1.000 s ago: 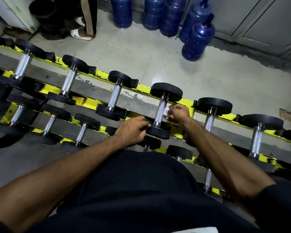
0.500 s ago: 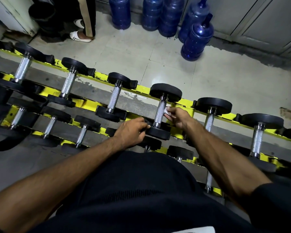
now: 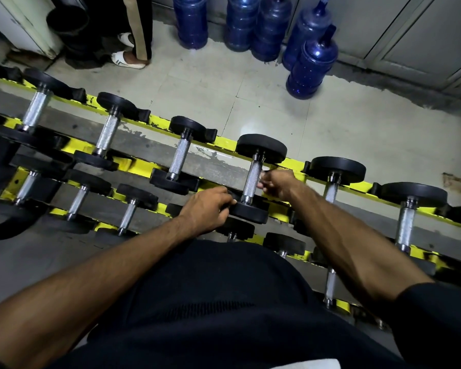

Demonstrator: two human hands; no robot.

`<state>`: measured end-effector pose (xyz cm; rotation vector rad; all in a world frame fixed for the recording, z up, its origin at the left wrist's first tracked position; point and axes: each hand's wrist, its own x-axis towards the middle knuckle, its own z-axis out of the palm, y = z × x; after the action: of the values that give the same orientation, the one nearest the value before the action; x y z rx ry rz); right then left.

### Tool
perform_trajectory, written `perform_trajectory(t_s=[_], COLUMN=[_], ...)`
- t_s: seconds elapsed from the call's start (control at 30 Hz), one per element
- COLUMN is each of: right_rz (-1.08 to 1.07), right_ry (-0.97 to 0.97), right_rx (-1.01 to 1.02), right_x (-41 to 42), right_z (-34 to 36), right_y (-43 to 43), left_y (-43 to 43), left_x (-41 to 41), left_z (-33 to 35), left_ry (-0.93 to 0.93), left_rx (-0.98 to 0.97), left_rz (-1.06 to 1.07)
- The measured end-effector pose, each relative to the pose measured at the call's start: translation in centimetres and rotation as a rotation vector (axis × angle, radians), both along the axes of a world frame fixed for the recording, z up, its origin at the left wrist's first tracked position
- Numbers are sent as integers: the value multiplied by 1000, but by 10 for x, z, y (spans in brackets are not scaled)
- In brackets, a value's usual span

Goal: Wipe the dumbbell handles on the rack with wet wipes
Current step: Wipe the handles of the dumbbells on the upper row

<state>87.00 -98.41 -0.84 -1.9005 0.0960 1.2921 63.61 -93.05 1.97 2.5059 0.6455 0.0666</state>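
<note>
**Same handle, wipe worked further round**

From my remote seat, little has shifted over the last second, and that tells me something. The left grip has stayed clamped over the near plate of the dumbbell, fingers curled on its edge to steady it on the top tier of the rack. This is the fourth dumbbell from the rack's left end, lying across the tier with its far plate at the far yellow rail.

The right grip is closed on the wet wipe and presses it against the right side of the handle, about halfway along. A moment ago the white of the wipe showed plainly beside the bar. Now only a pale sliver peeks out between fingers and metal, so I think the wipe has been drawn round toward the hidden side, though the view there is blurred.

I judge that this handle is still being rubbed, not finished. The top-tier handles toward the rack's right end look like the ones still to come.
</note>
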Motion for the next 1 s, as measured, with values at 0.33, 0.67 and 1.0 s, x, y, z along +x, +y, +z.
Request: perform_trajectory(t_s=[0.33, 0.67, 1.0], right_rz=[-106, -440, -174], right_ry=[123, 284, -714], right_rx=[45, 175, 256], right_x=[-3, 0, -25], right_z=[-4, -2, -5], right_y=[-2, 16, 8], left_y=[1, 1, 1], left_x=[-1, 0, 2], left_z=[-1, 1, 0], left_ry=[-1, 4, -1], left_rx=[17, 16, 29], left_rz=[1, -19, -21])
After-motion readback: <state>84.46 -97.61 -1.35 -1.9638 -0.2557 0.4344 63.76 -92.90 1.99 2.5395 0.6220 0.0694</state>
